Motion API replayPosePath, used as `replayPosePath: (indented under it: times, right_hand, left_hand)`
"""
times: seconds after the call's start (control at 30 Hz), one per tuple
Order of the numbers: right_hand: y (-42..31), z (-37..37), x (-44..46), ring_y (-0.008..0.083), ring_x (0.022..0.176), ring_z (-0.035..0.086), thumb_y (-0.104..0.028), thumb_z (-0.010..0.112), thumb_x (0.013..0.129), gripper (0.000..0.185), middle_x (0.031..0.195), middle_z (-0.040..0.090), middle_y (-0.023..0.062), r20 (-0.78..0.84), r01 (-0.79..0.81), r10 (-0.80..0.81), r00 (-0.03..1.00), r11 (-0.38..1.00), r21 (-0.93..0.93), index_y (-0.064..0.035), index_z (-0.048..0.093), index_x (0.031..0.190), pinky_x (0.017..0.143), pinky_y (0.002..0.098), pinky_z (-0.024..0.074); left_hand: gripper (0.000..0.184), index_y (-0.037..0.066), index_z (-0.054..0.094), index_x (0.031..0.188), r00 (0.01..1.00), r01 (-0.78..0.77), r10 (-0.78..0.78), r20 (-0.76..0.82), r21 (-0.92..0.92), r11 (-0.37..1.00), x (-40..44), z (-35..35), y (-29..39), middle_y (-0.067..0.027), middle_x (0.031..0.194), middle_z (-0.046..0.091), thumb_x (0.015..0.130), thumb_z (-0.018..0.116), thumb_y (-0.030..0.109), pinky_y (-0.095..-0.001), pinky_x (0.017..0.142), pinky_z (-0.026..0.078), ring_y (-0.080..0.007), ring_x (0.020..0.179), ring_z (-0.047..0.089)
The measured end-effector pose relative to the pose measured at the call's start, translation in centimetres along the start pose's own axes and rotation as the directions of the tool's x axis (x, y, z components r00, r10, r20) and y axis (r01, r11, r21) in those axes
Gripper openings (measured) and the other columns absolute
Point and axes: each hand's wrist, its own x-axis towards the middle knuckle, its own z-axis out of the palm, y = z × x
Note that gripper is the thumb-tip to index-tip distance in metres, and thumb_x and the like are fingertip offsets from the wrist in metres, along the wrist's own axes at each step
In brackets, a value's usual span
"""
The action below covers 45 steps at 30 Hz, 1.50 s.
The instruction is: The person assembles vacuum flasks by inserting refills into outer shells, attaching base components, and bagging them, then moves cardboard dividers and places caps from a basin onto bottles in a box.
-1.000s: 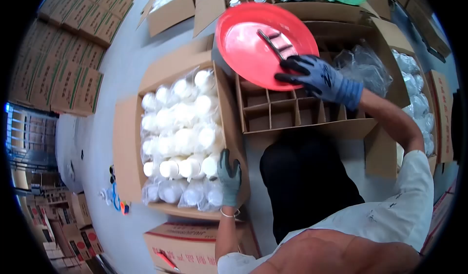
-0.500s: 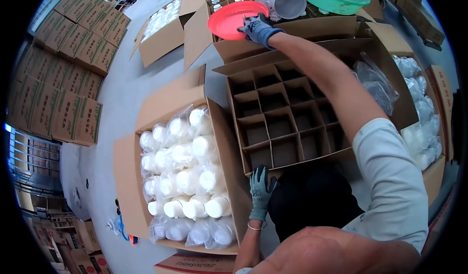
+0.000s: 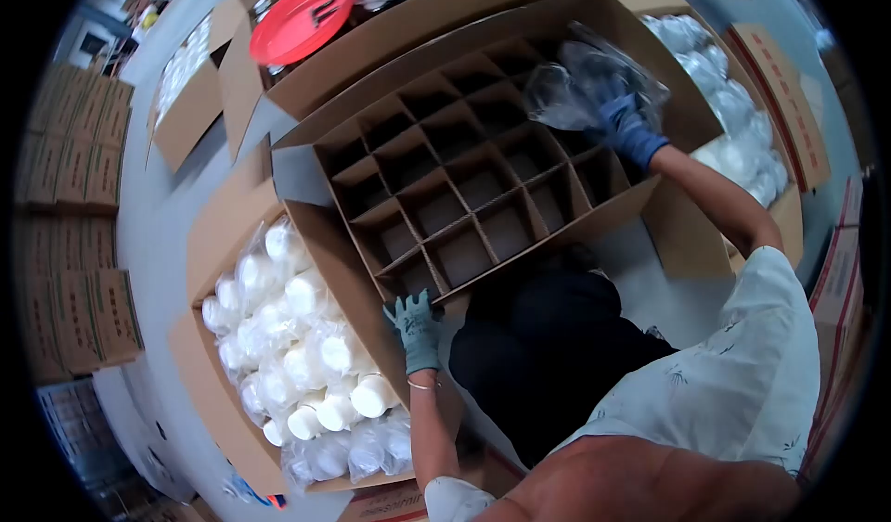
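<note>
My right hand (image 3: 631,132), in a blue-grey work glove, is closed on a clear plastic bag (image 3: 557,95) over the right end of a divided carton (image 3: 478,214); its fingertips are partly covered by the film. The carton's cardboard cells show dark bottoms. At the carton's near left corner rests my left hand (image 3: 416,332), gloved in grey-green, with fingers spread against the edge. Just left of it stands an open carton (image 3: 320,234) full of white-capped bottles (image 3: 306,366), many wrapped in clear plastic.
A red plastic lid or dish (image 3: 292,35) with dark marks lies on another carton at the back. Wrapped white bottles (image 3: 742,114) fill a carton on the right. Stacked brown cartons (image 3: 70,151) line the left side. A further box of bottles (image 3: 190,72) stands on the floor.
My right hand has left the red dish and come down to the clear plastic bag in the divided carton. My left hand stays at the carton's corner, fingers more spread. The view has turned.
</note>
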Motion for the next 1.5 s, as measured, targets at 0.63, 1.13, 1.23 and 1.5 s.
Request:
replayPosePath:
  times: [0.63,1.13,1.23,1.5]
  right_hand:
    - [-0.8,1.4,-1.7,0.0402,0.115,0.046,-0.036,0.068,0.073,0.052,0.124,0.050,0.0205,0.095,-0.299,0.286,0.954,0.865,0.402,-0.0128,0.057,0.118,0.093,0.0534,0.0380]
    - [3.3,15.5,6.2,0.0373,0.126,0.040,-0.027,0.053,0.084,0.051,0.138,0.042,0.0207,0.178,-0.472,0.456,0.872,0.688,0.551,-0.0086,0.047,0.131,0.106,0.0424,0.0322]
    - [4.3,12.6,4.9,0.0318,0.122,0.046,-0.024,0.060,0.084,0.055,0.134,0.048,0.0170,0.261,-0.442,0.496,0.828,0.291,0.849,-0.0064,0.045,0.133,0.102,0.0388,0.0389]
    - [-6.1,11.5,-4.2,0.0144,0.105,0.051,-0.013,0.069,0.081,0.061,0.119,0.054,0.0062,0.360,-0.381,-0.127,0.924,-0.332,0.863,-0.0066,0.043,0.135,0.092,0.0284,0.0439]
  left_hand:
    - [0.052,0.009,0.055,0.108,0.951,0.079,-0.058,0.304,-0.057,0.995,1.9,-2.7,5.2,-0.0141,0.107,0.062,0.081,0.057,0.053,-0.0498,0.093,0.037,-0.0325,0.104,0.056]
    - [0.050,0.007,0.054,0.107,0.994,0.056,-0.058,0.092,0.019,0.998,0.2,0.7,5.4,-0.0164,0.104,0.062,0.079,0.061,0.048,-0.0469,0.085,0.043,-0.0349,0.100,0.058]
    - [0.054,0.006,0.054,0.108,0.985,0.069,-0.065,0.163,-0.019,0.997,0.4,0.7,5.4,-0.0169,0.105,0.061,0.079,0.061,0.051,-0.0471,0.086,0.043,-0.0347,0.101,0.057]
    - [0.091,0.005,0.027,0.143,0.970,-0.204,0.098,-0.223,-0.528,0.824,6.7,-9.8,9.6,-0.0222,0.144,0.031,0.071,0.078,0.024,-0.0439,0.105,0.035,-0.0379,0.127,0.041]
